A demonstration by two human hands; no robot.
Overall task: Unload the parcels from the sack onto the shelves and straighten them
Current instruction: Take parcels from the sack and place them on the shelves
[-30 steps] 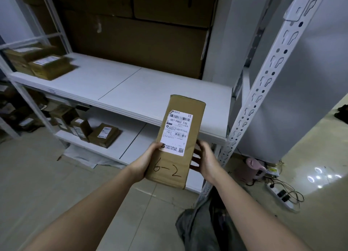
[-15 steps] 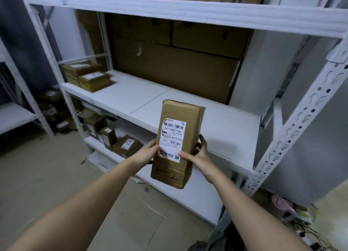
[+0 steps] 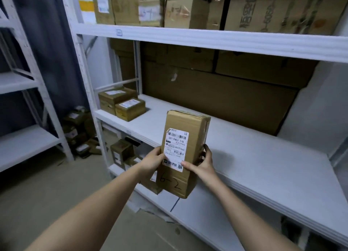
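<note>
Tall cardboard parcel [image 3: 185, 152] held upright in both hands, in the air in front of the middle shelf [image 3: 254, 168], its top over the shelf's front edge and its bottom hanging below it. White shipping label [image 3: 176, 149] faces the camera, "6-2" handwritten under it. Left hand [image 3: 153, 161] grips the parcel's left edge, thumb on the label's left margin, other fingers hidden behind the box. Right hand [image 3: 201, 164] grips the right edge, thumb pressed on the label's lower right corner, fingers curled round the side. Two small boxes [image 3: 122, 104] sit at the far left end of the middle shelf, well apart from the parcel. Upper shelf [image 3: 207, 40] above it carries a row of cartons [image 3: 180, 11]. Lower shelf [image 3: 197, 211] beneath it holds more small boxes, partly hidden by the parcel.
</note>
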